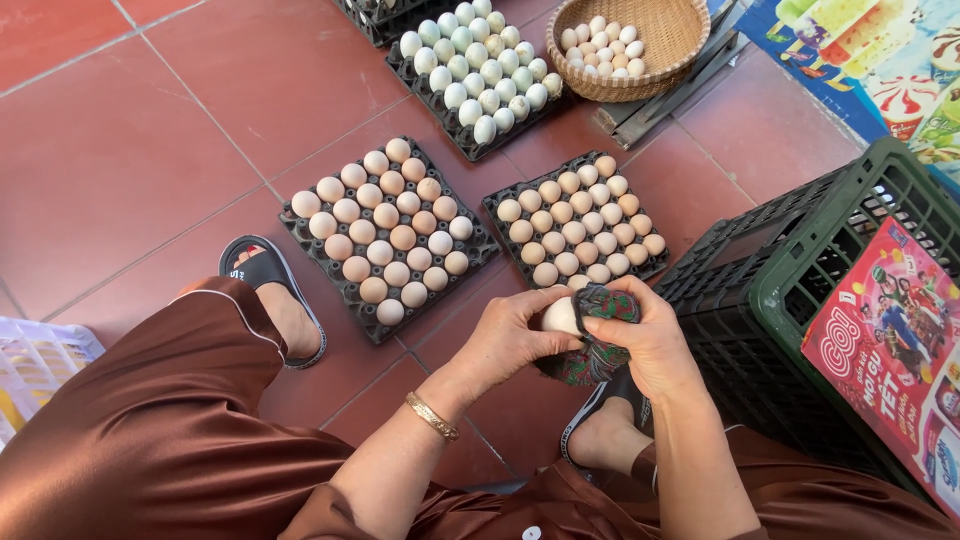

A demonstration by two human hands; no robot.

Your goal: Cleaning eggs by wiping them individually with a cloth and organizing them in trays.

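My left hand (505,335) pinches a pale, smooth oval egg (560,316) w/ fingers curled round it; right hand (650,340) presses a dark patterned floral cloth (592,352) against it, grip closed on the fabric. Egg sits mid-air above the red tiled floor (120,150), just near the black tray of tan eggs (580,222). Risk, imo: squeezing too hard cracks the shell; a slip drops it onto tiles. Green plastic crate (800,270) crowds the right elbow; second black tray of tan eggs (385,235) is on the left.
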